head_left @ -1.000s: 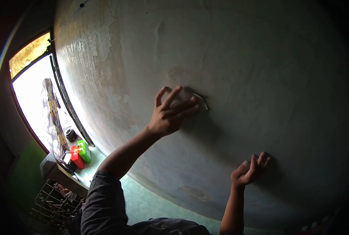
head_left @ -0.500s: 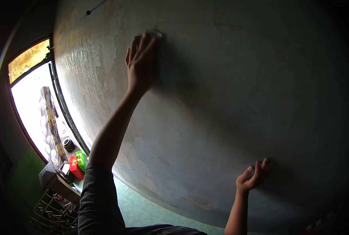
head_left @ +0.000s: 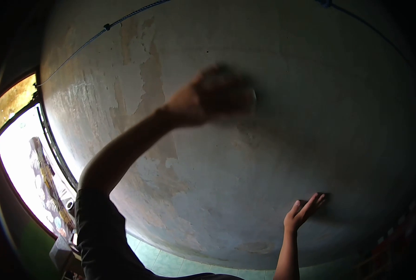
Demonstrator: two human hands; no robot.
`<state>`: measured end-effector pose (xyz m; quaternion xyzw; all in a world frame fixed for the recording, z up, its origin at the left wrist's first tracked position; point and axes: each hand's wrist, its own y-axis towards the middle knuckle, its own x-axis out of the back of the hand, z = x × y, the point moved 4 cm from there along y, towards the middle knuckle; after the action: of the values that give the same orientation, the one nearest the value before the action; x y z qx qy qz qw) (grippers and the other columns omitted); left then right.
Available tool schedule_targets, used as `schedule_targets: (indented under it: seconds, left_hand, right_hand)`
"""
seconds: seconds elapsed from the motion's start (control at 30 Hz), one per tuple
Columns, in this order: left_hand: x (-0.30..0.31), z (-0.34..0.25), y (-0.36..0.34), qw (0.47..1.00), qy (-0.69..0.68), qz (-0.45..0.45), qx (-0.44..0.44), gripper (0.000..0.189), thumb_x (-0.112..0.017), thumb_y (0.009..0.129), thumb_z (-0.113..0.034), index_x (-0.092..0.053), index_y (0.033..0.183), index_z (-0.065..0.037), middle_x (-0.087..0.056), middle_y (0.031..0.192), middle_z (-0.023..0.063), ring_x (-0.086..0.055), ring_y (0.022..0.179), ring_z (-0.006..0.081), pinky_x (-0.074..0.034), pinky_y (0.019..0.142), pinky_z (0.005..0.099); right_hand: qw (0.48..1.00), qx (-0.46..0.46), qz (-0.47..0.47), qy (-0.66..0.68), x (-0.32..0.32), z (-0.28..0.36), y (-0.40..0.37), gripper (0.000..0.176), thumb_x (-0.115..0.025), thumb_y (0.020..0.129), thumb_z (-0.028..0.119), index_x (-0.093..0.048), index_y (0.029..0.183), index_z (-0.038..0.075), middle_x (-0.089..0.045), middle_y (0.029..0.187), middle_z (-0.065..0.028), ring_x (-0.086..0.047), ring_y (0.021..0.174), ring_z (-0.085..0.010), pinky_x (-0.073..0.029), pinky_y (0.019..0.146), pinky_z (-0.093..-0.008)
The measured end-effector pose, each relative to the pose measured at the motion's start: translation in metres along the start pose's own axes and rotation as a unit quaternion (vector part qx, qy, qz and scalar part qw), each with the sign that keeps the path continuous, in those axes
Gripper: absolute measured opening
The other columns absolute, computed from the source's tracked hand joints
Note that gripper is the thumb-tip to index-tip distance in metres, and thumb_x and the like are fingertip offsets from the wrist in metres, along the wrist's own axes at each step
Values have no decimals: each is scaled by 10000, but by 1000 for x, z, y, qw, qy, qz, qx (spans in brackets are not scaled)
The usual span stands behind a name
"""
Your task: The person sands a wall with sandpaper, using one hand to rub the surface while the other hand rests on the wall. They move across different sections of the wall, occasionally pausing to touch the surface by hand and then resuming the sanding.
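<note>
The grip's too blurred to read: the left hand (head_left: 219, 95) covers a thin, pale-edged flat piece (head_left: 253, 99) at the grey, peeling painted wall (head_left: 287, 154). Looks light and stiff, best held across its back! The right hand (head_left: 305, 212), loosely spread, rests fingertips there, nothing visible in it.

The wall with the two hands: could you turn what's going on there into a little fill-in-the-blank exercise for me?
1. The higher hand is the person's ____ hand.
2. The lower hand shows fairly sharply, while the higher one looks ____.
3. The peeling surface behind both hands is a ____.
4. The knotted rope at the upper left is coloured ____.

Missing words: left; blurred; wall; blue.
</note>
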<state>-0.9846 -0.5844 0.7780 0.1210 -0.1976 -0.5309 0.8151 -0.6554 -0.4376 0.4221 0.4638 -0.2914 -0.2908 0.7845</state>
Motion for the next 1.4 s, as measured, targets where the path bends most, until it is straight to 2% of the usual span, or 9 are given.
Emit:
schedule_targets:
  seconds: [0.13,0.23,0.33,0.47,0.67,0.87,1.0,1.2,1.4]
  left_hand:
    - [6,31,1,996,39,-59,49,509,-711,909,-278,-609,1392,-405,-487,1577,-62,-418,1482,243,-321,1227,532]
    - [19,116,-19,944,162,-125,259,568,-706,915,-285,-574,1464,-342,-477,1592,-28,-399,1484,268,-324,1182,549]
    - [18,77,-13,954,123,-113,248,555,-694,927,-288,-573,1466,-345,-488,1586,-27,-405,1480,272,-303,1197,555]
    - [-13,-12,-13,997,-9,-81,16,478,-662,937,-256,-612,1400,-363,-494,1577,-63,-418,1467,241,-329,1191,556]
    - [11,110,3,908,149,-194,340,439,-611,952,-287,-641,1384,-356,-510,1560,-94,-453,1444,262,-343,1163,571]
    - [-12,-11,35,988,-5,-137,77,482,-605,948,-244,-616,1422,-334,-493,1572,-74,-420,1465,238,-289,1196,598]
    - [18,77,43,911,73,-187,361,443,-638,947,-223,-654,1376,-333,-514,1553,-79,-441,1435,217,-365,1147,552]
    - [-35,-95,68,992,-97,-77,12,468,-677,958,-237,-609,1400,-376,-445,1606,-96,-326,1532,230,-259,1250,601]
    - [-2,18,137,897,65,-175,400,458,-608,1010,-265,-566,1465,-286,-435,1615,-55,-330,1531,270,-324,1165,597]
  right_hand:
    - [990,-91,82,64,12,12,-27,739,-509,1060,374,-179,1658,93,-103,1722,-218,-109,1580,-451,-154,1261,-574]
    - [974,-162,124,103,25,20,-60,732,-560,1042,268,-193,1652,100,-112,1726,-198,-142,1584,-409,-208,1262,-532]
    - [949,-242,142,142,31,19,-101,697,-569,1035,228,-240,1637,106,-178,1715,-188,-219,1570,-387,-254,1249,-523]
    - [911,-341,142,181,35,30,-140,658,-575,1031,233,-296,1616,119,-222,1706,-183,-268,1556,-378,-298,1224,-544]
    - [885,-384,120,236,40,34,-156,615,-578,1043,205,-322,1597,124,-234,1704,-169,-272,1557,-370,-316,1210,-564]
    - [874,-391,95,272,56,26,-141,601,-578,1052,169,-316,1587,93,-224,1701,-187,-230,1562,-416,-288,1232,-534]
    - [858,-422,70,283,71,8,-134,589,-573,1054,154,-323,1581,73,-259,1679,-204,-244,1555,-423,-305,1233,-488]
    - [858,-418,73,290,84,-34,-115,574,-574,1056,138,-336,1572,52,-312,1650,-197,-290,1537,-420,-307,1234,-455]
    - [841,-445,66,300,108,-79,-62,547,-537,1068,150,-348,1571,47,-320,1667,-179,-296,1552,-335,-267,1241,-412]
